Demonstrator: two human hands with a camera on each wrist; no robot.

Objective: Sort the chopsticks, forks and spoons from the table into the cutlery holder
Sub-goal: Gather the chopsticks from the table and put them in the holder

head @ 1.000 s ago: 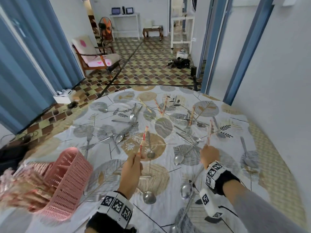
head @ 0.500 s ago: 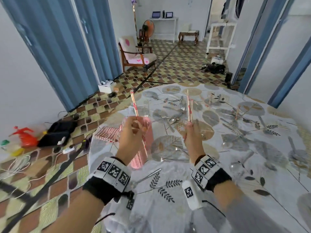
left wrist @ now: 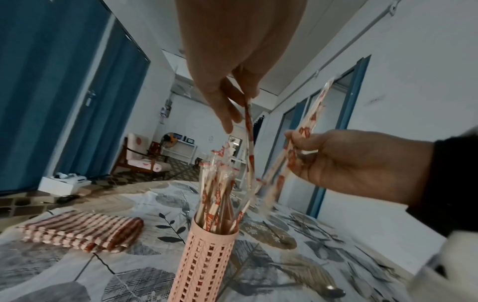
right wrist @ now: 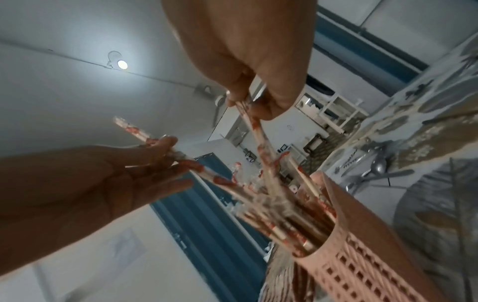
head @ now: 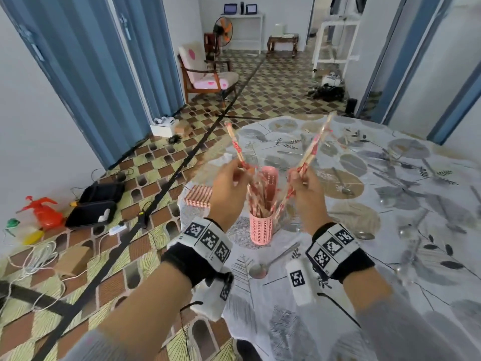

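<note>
A pink perforated cutlery holder (head: 261, 230) stands near the table's left edge with several wrapped chopsticks in it. My left hand (head: 242, 168) pinches one red-and-white wrapped chopstick pair (head: 235, 145) just above the holder, lower end among those inside. My right hand (head: 299, 173) grips another wrapped pair (head: 316, 142), tilted right, its lower end at the holder's rim. In the left wrist view the left hand's chopsticks (left wrist: 249, 143) hang down into the holder (left wrist: 207, 255). In the right wrist view the right hand's chopsticks (right wrist: 261, 147) point into the holder (right wrist: 357, 265).
A striped red-and-white mat (head: 199, 195) lies left of the holder by the table edge. One spoon (head: 270, 264) lies just in front of the holder. Several spoons and forks (head: 364, 234) lie scattered over the leaf-patterned cloth to the right and far side.
Both hands lifted chopsticks from the table's middle and carried them left to the holder. The chopsticks' lower ends have come down to the holder's mouth.
</note>
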